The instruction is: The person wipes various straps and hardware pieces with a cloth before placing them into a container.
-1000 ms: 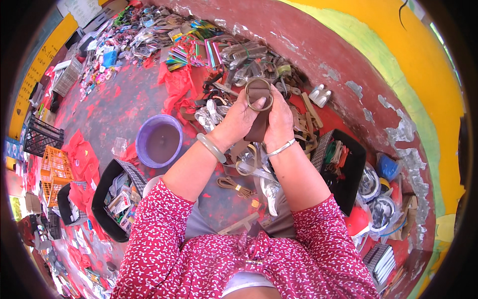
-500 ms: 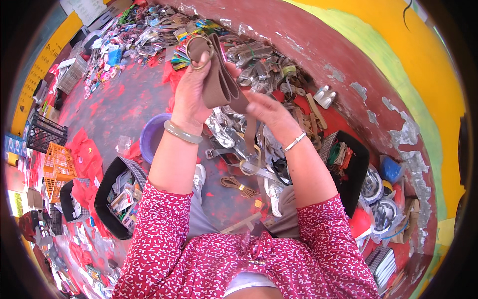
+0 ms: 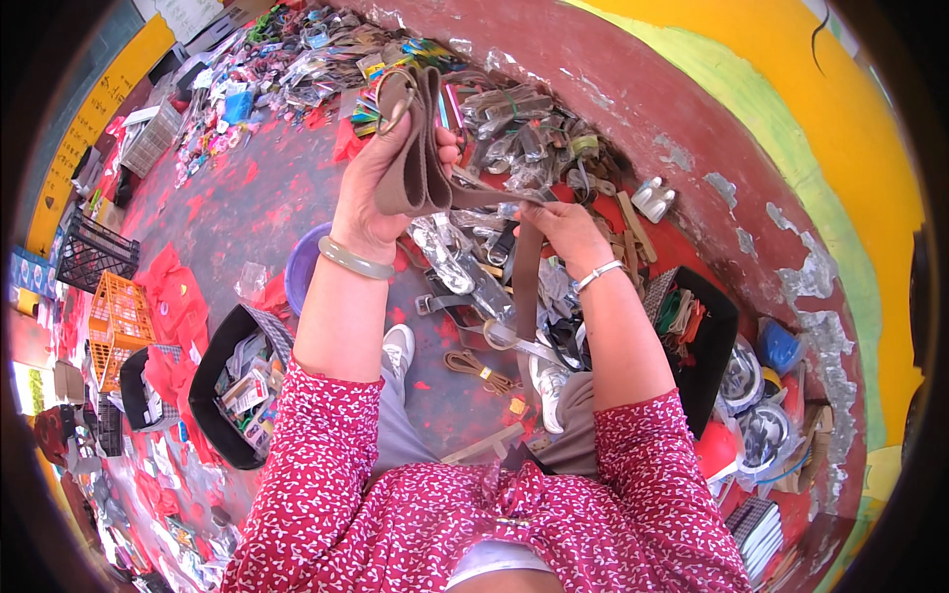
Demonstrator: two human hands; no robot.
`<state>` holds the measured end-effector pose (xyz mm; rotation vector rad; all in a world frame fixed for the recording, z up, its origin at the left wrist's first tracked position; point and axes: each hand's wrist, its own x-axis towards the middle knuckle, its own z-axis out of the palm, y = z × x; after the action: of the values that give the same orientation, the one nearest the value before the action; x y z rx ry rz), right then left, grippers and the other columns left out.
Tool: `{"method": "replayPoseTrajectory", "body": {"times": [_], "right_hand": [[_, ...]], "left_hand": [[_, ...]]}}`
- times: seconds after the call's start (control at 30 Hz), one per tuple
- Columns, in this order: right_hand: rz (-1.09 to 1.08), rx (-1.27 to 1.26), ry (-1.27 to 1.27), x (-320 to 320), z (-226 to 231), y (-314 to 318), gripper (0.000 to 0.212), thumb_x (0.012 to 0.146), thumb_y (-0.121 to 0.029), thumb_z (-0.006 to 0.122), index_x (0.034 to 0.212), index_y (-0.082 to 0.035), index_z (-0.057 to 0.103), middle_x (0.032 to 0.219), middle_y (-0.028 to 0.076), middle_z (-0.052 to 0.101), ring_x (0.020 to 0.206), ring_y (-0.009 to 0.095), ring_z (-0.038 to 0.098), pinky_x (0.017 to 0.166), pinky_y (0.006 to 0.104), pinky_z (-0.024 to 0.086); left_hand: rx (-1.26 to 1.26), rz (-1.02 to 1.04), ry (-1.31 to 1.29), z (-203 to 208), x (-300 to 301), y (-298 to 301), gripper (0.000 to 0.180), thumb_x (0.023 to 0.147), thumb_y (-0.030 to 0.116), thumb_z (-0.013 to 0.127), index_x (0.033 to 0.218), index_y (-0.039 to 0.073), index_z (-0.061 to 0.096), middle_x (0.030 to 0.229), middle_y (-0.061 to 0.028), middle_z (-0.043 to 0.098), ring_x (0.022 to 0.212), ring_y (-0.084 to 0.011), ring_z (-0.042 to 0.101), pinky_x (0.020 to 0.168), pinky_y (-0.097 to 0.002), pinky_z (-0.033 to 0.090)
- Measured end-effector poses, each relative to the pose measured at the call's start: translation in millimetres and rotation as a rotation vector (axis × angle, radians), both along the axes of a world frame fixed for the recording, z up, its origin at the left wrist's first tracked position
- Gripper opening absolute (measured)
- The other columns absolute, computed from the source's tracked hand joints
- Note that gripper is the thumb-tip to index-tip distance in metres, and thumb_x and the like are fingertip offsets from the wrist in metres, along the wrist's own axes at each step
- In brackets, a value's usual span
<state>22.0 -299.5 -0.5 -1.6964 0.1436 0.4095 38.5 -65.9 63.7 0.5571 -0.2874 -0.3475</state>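
Observation:
A brown fabric belt [image 3: 428,148] with a round metal ring buckle is folded in several loops, held up in front of me. My left hand [image 3: 381,183] is closed around the loops, its thumb by the ring. To the right, my right hand [image 3: 565,233] pinches the strap where it leaves the loops. From there the belt's loose end hangs down toward the floor. Below my hands lie more belts [image 3: 494,331] with buckles, and a coiled brown cord [image 3: 476,370] rests near my shoes.
Bagged goods [image 3: 519,128] are heaped along the red wall. A black bin [image 3: 717,341] stands right, another black bin [image 3: 213,400] left, beside a purple basin [image 3: 300,267]. An orange crate [image 3: 121,321] and a black crate [image 3: 94,249] sit farther left. Red plastic scraps [image 3: 176,296] litter the floor.
My right hand has moved right and slightly down, drawing a stretch of the strap out from the folded loops. My left hand keeps its hold on the loops.

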Motion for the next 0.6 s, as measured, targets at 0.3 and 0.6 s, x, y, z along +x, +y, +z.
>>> {"method": "replayPoseTrajectory", "body": {"times": [0.3, 0.6], "right_hand": [[-0.009, 0.690, -0.003, -4.4, 16.9, -12.1, 0.020, 0.085, -0.003, 0.049, 0.103, 0.002, 0.055, 0.089, 0.007, 0.062, 0.080, 0.015, 0.061, 0.065, 0.0267, 0.052], [-0.264, 0.250, -0.095, -8.1, 29.4, -20.6, 0.021, 0.081, -0.012, 0.056, 0.096, 0.002, 0.060, 0.079, 0.007, 0.062, 0.063, 0.014, 0.059, 0.051, 0.0261, 0.050]], "left_hand": [[0.398, -0.116, 0.122, -22.8, -8.8, -46.5, 0.024, 0.087, 0.022, 0.053, 0.104, 0.005, 0.051, 0.084, -0.0109, 0.060, 0.068, -0.0183, 0.061, 0.054, -0.0278, 0.053], [0.474, -0.180, 0.130, -34.4, -12.6, -63.6, 0.024, 0.086, 0.021, 0.056, 0.104, 0.006, 0.050, 0.084, -0.0098, 0.060, 0.069, -0.0200, 0.062, 0.056, -0.0291, 0.052]]}}
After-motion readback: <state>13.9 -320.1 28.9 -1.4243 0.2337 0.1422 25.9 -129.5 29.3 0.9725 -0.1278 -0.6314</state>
